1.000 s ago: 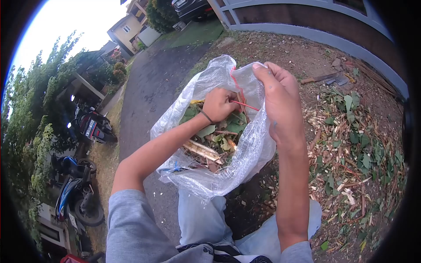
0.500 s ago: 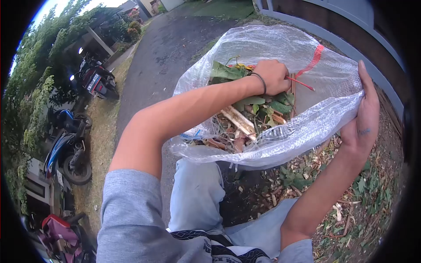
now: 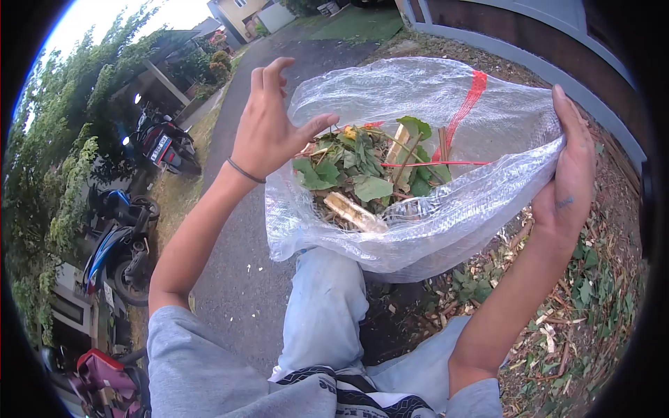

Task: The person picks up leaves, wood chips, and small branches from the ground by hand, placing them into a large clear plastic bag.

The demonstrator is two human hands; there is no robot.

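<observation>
A translucent woven plastic sack [image 3: 481,223] with a red stripe hangs wide-mouthed before my knees. Green leaves [image 3: 373,188], a pale split piece of wood [image 3: 352,211] and a thin red stalk [image 3: 439,164] lie inside it. My left hand [image 3: 268,136] is raised at the sack's left rim, thumb and fingers spread with nothing between them. On the right side, my right hand [image 3: 568,171] holds the sack's edge, its fingers pointing upward along the rim; part of its grip is hidden by the plastic.
Leaf litter and wood chips [image 3: 557,327] cover the ground at right. A paved path [image 3: 237,279] runs along the left. Farther left stand a blue motorbike [image 3: 115,240] and a dark motorbike [image 3: 167,143]. A grey-framed wall [image 3: 516,63] borders the back right.
My left hand has come out of the sack to its left rim and opened. Leaves and wood inside have shifted. My right hand still holds the right edge.
</observation>
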